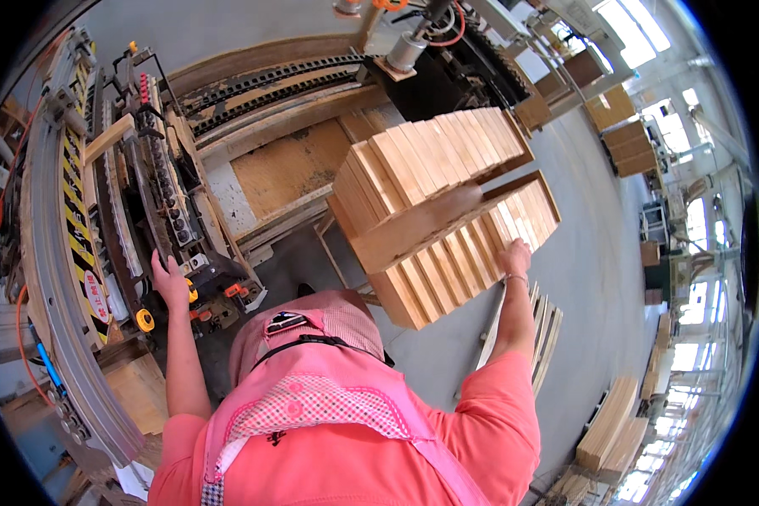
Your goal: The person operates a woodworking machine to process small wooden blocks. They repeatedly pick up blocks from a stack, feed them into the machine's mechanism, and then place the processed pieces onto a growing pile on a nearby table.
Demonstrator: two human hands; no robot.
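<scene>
I observe my left hand (169,282) laid flat with fingers spread on the edge of the woodworking machine (156,194), gripping nothing. My right hand (515,255) rests on the near edge of the stack of wooden boards (443,215); whether it is clenched I cannot tell. The stack stands between the machine and the grey floor (590,253), one board lying crosswise over it

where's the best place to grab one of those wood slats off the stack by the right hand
Probably by its exposed end, coming from the person's side of the stack of wooden slats. The slats stand packed face to face, so only ends and top edges are free. The right hand already rests there; the left hand is on the machine.
</scene>
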